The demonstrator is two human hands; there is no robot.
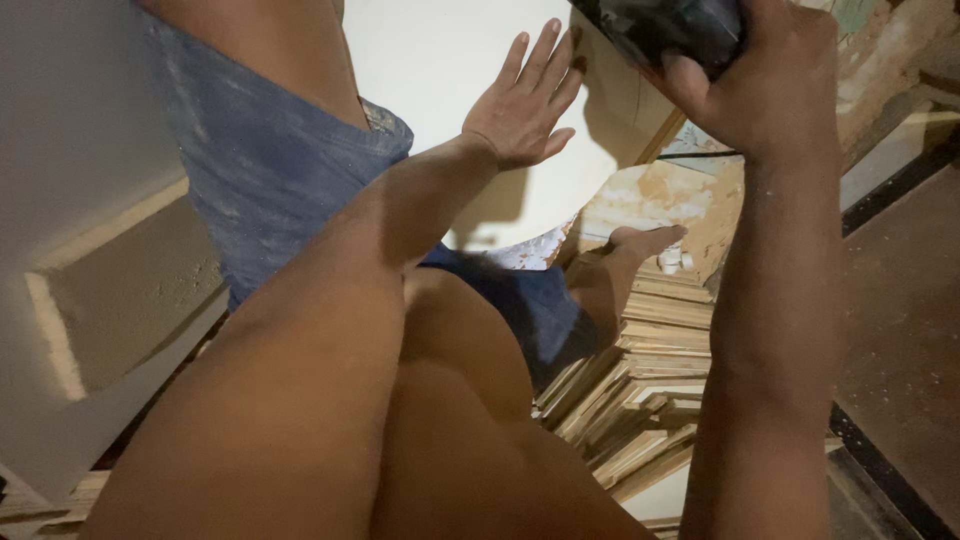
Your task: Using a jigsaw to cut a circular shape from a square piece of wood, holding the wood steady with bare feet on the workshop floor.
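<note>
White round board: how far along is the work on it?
Done: cannot tell; no finished mark shows. In hand: the left hand lies flat on the white round board; the right hand grips a dark tool above its edge. Left: stacked wooden strips lie untouched below.

We saw a floor (900, 330) of dark reddish-brown at three o'clock. On it, from the centre toward five o'clock, lay a loose heap of pale wooden offcuts (640, 390). At one o'clock a paint-flecked board (650, 200) rested above that heap.
</note>
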